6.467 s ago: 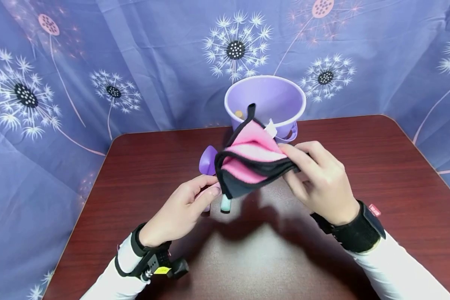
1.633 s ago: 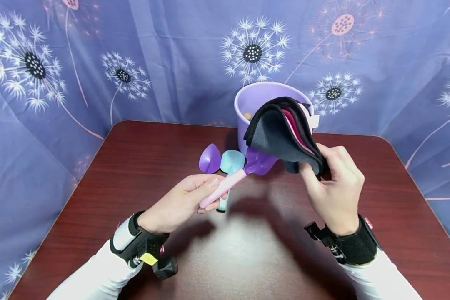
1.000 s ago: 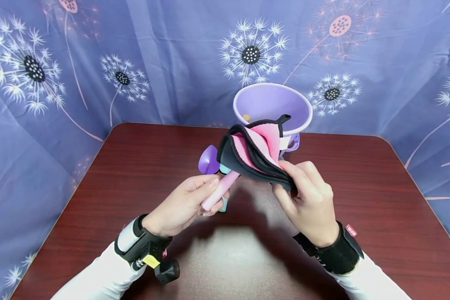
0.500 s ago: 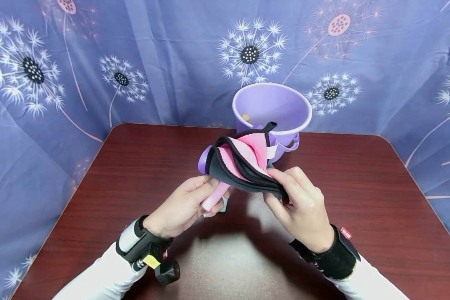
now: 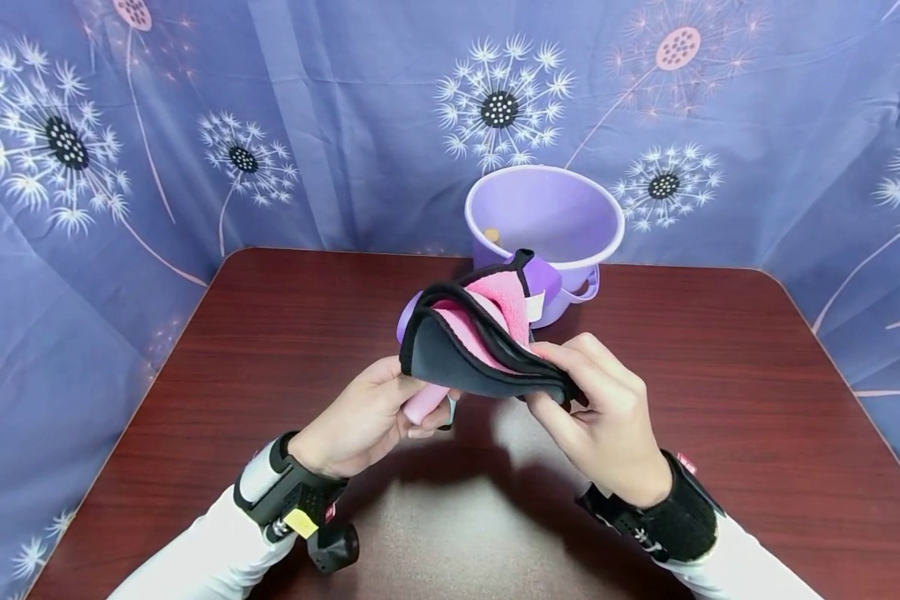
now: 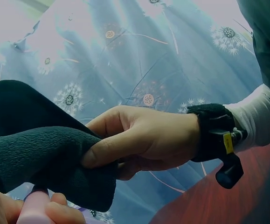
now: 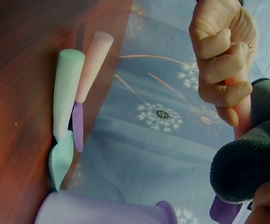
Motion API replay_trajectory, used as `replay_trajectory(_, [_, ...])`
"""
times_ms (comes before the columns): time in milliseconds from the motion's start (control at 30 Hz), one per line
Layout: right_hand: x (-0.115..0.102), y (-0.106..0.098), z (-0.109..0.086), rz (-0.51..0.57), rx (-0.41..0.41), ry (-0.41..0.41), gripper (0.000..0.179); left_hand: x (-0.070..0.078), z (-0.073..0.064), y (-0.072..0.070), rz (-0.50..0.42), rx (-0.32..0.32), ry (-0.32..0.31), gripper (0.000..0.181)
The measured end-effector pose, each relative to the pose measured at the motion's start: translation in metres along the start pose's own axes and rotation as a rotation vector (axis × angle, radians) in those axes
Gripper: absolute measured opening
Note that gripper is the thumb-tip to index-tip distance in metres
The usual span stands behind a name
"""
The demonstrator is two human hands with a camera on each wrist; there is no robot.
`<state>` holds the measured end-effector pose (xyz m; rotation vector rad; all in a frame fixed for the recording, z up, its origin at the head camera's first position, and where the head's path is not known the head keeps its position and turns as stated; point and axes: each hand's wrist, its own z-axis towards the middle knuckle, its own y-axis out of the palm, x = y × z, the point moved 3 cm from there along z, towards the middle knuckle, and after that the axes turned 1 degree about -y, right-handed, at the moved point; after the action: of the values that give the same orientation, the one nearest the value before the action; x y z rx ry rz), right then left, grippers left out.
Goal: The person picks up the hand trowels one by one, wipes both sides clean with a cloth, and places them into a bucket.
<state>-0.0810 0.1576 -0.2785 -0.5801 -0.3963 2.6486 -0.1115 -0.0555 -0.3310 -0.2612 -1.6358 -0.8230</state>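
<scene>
My left hand (image 5: 363,421) grips the pink handle (image 5: 425,404) of a toy shovel. Its purple blade (image 5: 546,282) shows behind the cloth, in front of the bucket. With thumb and fingers my right hand (image 5: 607,412) pinches a folded cloth (image 5: 457,358), dark grey outside and pink inside, with black edging, a loop and a white tag. The cloth lies over the middle of the shovel and hides it there. In the right wrist view, the left hand's fingers (image 7: 225,70) curl round the handle, and the cloth (image 7: 246,158) wraps over the part near the blade.
A lilac bucket (image 5: 487,187) with a side handle stands at the table's back edge, a small tan thing (image 5: 491,236) inside. Beside it lie a mint-green toy trowel (image 7: 68,93) and a purple one with a pink handle (image 7: 95,67). A blue flowered curtain (image 5: 345,125) hangs behind.
The right hand has drawn the cloth from the blade by the bucket leftward and down along the shovel towards its handle. The left hand keeps its grip and has barely moved in the last second.
</scene>
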Motion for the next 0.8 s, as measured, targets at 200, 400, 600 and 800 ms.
replay_trajectory(200, [0.001, -0.004, 0.002, -0.034, 0.031, 0.005, 0.026, 0.0, -0.001, -0.001, -0.043, -0.032, 0.004, 0.03])
replay_trajectory(400, [0.006, -0.007, 0.005, -0.067, 0.064, 0.02, 0.024, 0.001, -0.001, -0.001, -0.031, -0.055, 0.021, 0.033])
replay_trajectory(600, [0.014, -0.011, 0.006, -0.083, 0.084, 0.051, 0.023, 0.003, -0.001, -0.002, -0.036, -0.064, 0.027, 0.032])
replay_trajectory(800, [0.024, -0.02, 0.008, -0.11, 0.121, 0.12, 0.019, 0.007, -0.001, -0.001, -0.037, -0.091, 0.015, 0.035])
